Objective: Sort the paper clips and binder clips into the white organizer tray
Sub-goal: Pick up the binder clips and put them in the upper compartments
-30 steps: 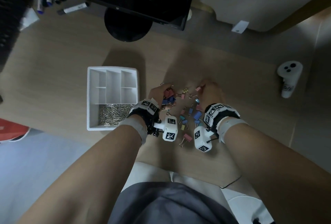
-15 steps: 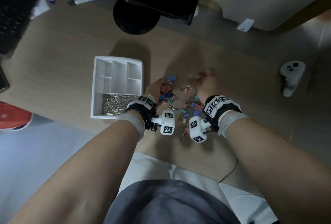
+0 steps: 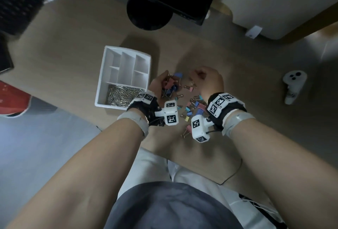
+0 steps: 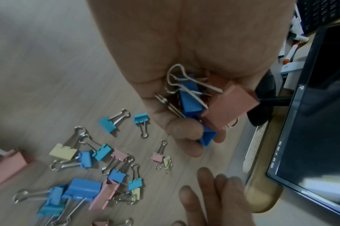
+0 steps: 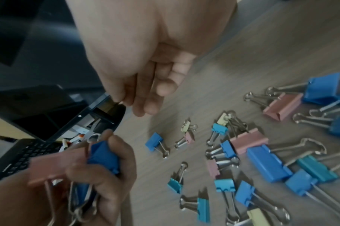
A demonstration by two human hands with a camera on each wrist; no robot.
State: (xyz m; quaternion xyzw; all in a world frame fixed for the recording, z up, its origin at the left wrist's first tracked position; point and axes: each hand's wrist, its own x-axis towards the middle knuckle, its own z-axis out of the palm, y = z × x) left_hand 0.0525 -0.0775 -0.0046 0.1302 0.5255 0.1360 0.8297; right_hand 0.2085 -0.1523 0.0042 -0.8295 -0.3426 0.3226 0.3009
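Left hand (image 3: pixel 161 87) cupped palm-up, fingers curled; right hand (image 3: pixel 208 80) loosely curled, palm down

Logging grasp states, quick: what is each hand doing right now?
Left hand: holding a bunch of large binder clips, pink and blue.
Right hand: empty, fingers loosely curled above the desk.

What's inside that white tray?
The white tray holds a heap of silver paper clips in its long near compartment. The five smaller compartments look empty. The left hand's wristband hides the near corner.
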